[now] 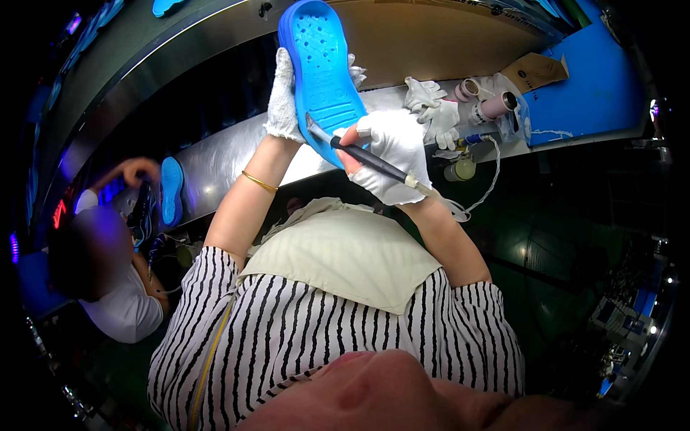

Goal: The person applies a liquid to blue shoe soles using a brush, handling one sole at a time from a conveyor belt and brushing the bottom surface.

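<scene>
A blue shoe sole, dotted with small holes toward its far end, is held up in my left hand. That hand wears a white knit glove, its thumb along the left edge and its fingertips showing past the right edge. My right hand, in a white glove with bare fingertips, grips a brush with a dark handle. The brush tip lies against the inner face of the sole at its near part. A thin pale tube runs from the brush's back end past my right wrist.
A metal bench runs ahead, with another blue sole at left. Spare white gloves, a pink bottle and a small jar are at right. Behind stands a cardboard box. A co-worker sits at far left.
</scene>
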The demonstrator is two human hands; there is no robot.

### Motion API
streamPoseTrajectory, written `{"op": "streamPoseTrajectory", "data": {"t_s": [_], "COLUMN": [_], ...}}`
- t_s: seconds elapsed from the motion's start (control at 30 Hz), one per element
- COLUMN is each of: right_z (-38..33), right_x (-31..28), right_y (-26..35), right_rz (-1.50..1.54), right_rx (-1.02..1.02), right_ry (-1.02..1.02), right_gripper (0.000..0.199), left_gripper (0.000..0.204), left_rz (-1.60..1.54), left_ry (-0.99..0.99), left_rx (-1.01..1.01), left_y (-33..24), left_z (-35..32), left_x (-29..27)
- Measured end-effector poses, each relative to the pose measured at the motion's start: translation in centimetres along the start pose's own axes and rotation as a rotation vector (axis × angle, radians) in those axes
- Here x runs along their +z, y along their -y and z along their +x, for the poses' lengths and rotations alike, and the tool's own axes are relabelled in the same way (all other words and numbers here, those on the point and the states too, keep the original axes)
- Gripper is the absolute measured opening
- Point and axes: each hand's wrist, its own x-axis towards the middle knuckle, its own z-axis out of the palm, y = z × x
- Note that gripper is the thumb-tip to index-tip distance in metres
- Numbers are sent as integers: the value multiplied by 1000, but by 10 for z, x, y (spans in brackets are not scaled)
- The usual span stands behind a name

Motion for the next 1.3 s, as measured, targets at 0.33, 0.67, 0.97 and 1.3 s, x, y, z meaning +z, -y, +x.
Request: {"op": "streamPoseTrajectory", "data": {"t_s": [0.33,0.67,0.97,1.3], "right_z": [13,-2,-5,-9], "right_x": [-30,-13,-4,-14], "right_y": [-29,-12,-19,-27], "right_rz": [455,417,804,499], "right_rx": [304,311,357,172], "right_ry": [-255,-238,-193,-85], "right_gripper": [13,18,17,18], "left_gripper": [96,93,92,91], "left_rz": [-73,51,19,-146], "left_ry": [95,144,119,358], "left_rx": [6,152,148,-71], "left_y": [21,11,7,-3], "left_z": [-13,0,2,7], "left_x": [33,33,34,18]}}
